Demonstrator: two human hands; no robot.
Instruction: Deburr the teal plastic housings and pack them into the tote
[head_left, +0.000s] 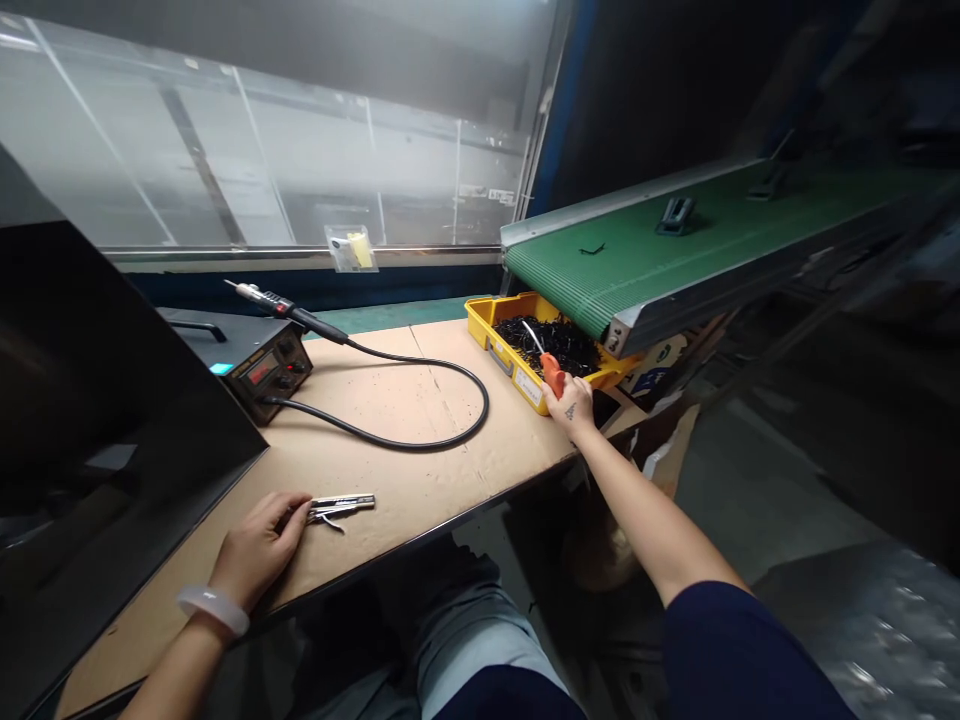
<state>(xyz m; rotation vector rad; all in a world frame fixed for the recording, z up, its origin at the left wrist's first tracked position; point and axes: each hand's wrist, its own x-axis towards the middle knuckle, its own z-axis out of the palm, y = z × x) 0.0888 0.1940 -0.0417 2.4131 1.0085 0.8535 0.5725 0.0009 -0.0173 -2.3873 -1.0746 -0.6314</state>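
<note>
Clock was set on the wearer, 12 dead ahead. Left hand (259, 545) sat at 10 o'clock, thumb and fingers pinched on the near end of a slim, shiny silver metal-looking piece (345, 503) with a thin curved arm splayed off its side; piece pointed to 3 o'clock from that hand, low at the tan board worktop (375, 470), couldn't tell if resting on it or just off. My read: light, stiff, a bit slick; best hold was the thick body, thumb opposite fingers, clear of the thin arm, which looked the easiest bit to bend. Right hand (571, 405) was farther out at 1 o'clock, fingers wrapped round the bright orange handle of a tool with a thin pale curved shaft (553, 372). Probably light too; handle looked like the grippy end, shaft too skinny to carry by. Shaft reached over a shallow yellow plastic tray (480, 322) between 12 and 1; couldn't tell if its tip touched the heap of thin black strips (574, 345) inside. Those looked light, springy, prone to tangle; small pinches from the top seemed sanest. At 11, a dark box-shaped control station (262, 375) with a looped black cable (409, 448). Farthest, past the tray at 1, a green ribbed conveyor belt (630, 255) carrying a small grey part (675, 215).
</note>
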